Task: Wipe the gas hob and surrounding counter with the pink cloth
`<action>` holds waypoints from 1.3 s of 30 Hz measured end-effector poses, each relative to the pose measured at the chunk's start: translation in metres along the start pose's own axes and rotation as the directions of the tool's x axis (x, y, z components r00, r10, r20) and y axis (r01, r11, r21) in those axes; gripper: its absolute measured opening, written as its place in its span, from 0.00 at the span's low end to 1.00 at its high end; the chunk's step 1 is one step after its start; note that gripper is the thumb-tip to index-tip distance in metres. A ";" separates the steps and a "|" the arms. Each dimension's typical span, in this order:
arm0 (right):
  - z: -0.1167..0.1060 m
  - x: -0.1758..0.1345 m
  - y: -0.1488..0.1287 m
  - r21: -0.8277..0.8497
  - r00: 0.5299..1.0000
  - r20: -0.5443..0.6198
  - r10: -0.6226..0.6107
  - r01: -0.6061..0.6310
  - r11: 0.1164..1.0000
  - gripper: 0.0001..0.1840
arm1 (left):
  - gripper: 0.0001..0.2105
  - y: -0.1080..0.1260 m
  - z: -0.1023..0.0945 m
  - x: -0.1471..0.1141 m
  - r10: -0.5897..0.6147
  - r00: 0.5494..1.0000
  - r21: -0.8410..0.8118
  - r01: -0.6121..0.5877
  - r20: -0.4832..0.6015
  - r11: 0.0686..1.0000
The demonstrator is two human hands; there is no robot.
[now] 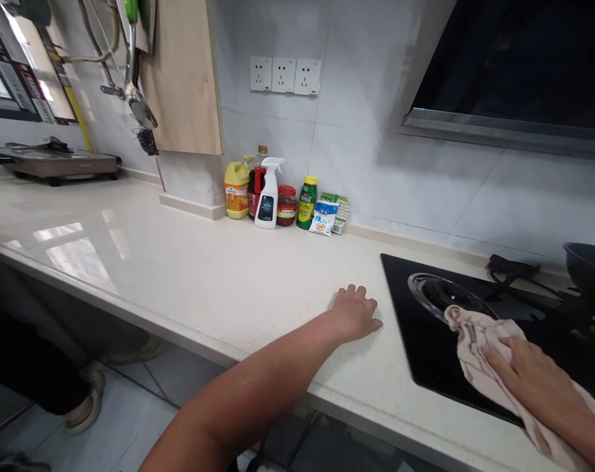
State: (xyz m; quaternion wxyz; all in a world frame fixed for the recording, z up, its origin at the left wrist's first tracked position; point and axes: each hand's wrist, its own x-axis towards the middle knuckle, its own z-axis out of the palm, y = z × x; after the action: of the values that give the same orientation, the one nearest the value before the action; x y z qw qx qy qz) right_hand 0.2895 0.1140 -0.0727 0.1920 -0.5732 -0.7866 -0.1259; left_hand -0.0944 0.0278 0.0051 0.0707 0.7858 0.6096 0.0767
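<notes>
My right hand (533, 373) is on a pale pink cloth (479, 347), gripping it against the black glass cooktop (415, 347). The cloth's far end reaches the burner ring (425, 288), and its near part trails under my forearm over the counter edge. My left hand (353, 313) rests on the white countertop (203, 282) just left of the cooktop, fingers apart and holding nothing.
Along the wall stand a yellow jug (237, 190), a white spray bottle (267, 196), a red-lidded jar (287, 206), a green bottle (307, 203) and a white packet (323, 217). A dark wok (590, 272) sits far right. Another person's leg (41, 367) is lower left.
</notes>
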 end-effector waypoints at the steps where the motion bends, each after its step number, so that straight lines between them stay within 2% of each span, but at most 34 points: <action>1: -0.002 -0.003 -0.010 0.033 1.000 0.022 -0.014 0.013 0.999 0.25 | 0.22 0.001 0.000 0.000 -0.001 1.000 0.003 0.001 0.001 1.000; 5: -0.010 -0.004 -0.053 0.159 0.991 0.075 -0.109 0.096 0.983 0.28 | 0.23 0.002 -0.001 -0.001 -0.007 1.000 0.015 0.007 0.001 1.000; 10: -0.009 0.017 -0.096 0.152 0.975 0.032 -0.220 0.213 0.965 0.27 | 0.23 0.001 -0.001 -0.001 -0.011 1.000 0.021 0.011 0.004 1.000; 17: 0.013 0.062 -0.115 0.143 0.925 -0.056 -0.377 0.381 0.914 0.21 | 0.22 -0.002 0.005 0.001 0.006 1.000 0.041 -0.005 -0.022 0.999; 20: 0.023 0.088 -0.121 0.082 0.916 -0.062 -0.397 0.401 0.912 0.22 | 0.21 -0.003 0.007 0.002 0.009 0.999 0.029 -0.008 -0.040 1.000; 24: 0.032 0.122 -0.137 -0.007 0.943 0.005 -0.332 0.332 0.943 0.24 | 0.20 -0.004 0.010 0.002 0.022 0.998 0.025 -0.021 -0.056 0.999; 28: 0.038 0.154 -0.154 -0.010 0.977 0.129 -0.168 0.170 0.985 0.28 | 0.20 -0.004 0.010 0.001 0.033 0.997 0.062 -0.029 -0.066 0.998; 32: 0.052 0.185 -0.158 -0.006 0.979 0.198 -0.045 0.047 0.999 0.35 | 0.20 -0.003 0.010 -0.002 0.058 0.996 0.081 -0.052 -0.068 0.995; 39: 0.082 0.229 -0.154 0.029 0.970 0.233 0.067 -0.075 0.997 0.41 | 0.20 0.001 0.008 -0.003 0.055 0.998 0.106 -0.050 -0.042 0.993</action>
State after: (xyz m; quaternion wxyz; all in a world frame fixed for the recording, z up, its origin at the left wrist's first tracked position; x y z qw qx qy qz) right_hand 0.0685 0.2955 -0.0409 0.1142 -0.6080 -0.7848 -0.0364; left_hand -0.0921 0.0248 -0.0026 0.0135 0.8022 0.5934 0.0641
